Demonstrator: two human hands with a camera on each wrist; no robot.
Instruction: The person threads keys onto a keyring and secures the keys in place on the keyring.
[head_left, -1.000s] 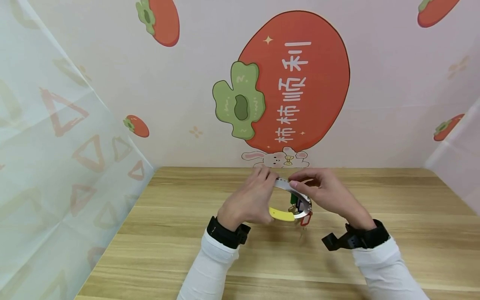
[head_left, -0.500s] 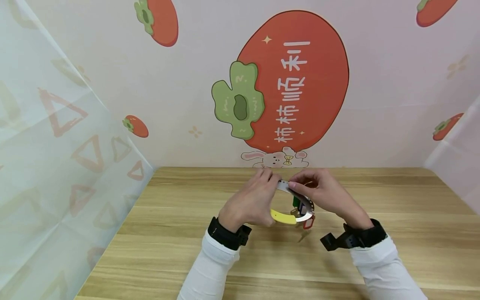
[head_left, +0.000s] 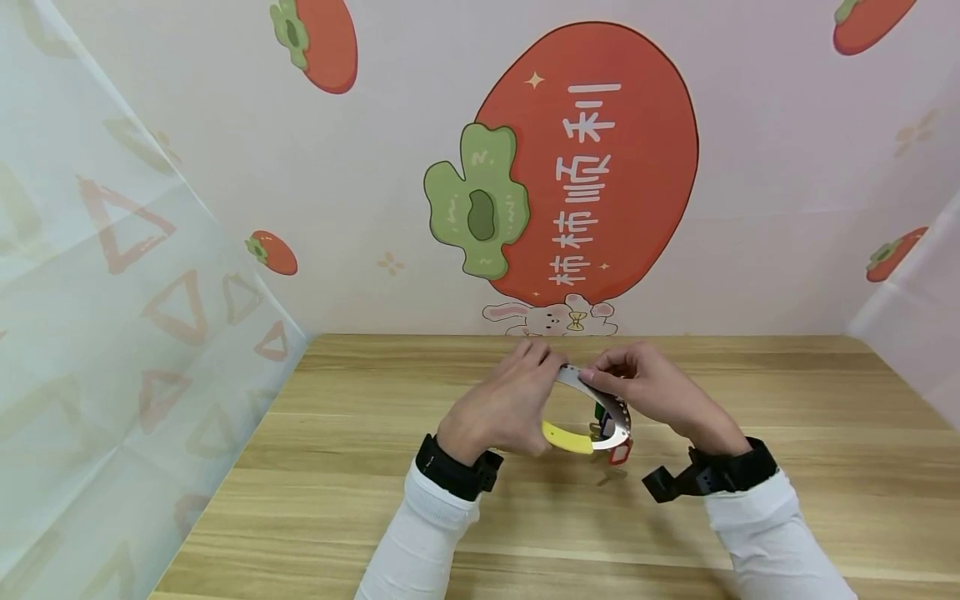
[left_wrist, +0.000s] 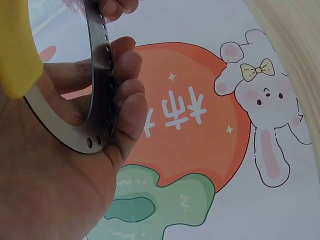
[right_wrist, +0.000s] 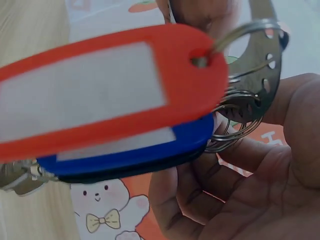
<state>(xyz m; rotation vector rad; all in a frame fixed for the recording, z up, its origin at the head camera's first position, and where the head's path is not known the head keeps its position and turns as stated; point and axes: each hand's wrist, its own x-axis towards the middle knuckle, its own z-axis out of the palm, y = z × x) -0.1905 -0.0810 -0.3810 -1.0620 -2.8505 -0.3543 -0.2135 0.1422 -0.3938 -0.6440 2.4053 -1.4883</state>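
Note:
A flat metal key hoop, with a row of holes along it and a yellow grip, is held up over the wooden table. My left hand grips its left side, fingers curled at the metal in the left wrist view. The thumb and fingers of my right hand pinch the upper right of the band. Small split rings run through the holes. From them hang a red key tag, a blue key tag, a dark green one and a key.
A wooden table lies beneath both hands. Behind it rises a backdrop printed with persimmons and a rabbit, and a pale sheet slopes along the left. Black straps with cameras circle the wrists.
The hoop has sunk slightly and shifted a little right, the key tags swinging with it. My right hand keeps its pinch near the band's top; my left hand has barely moved.

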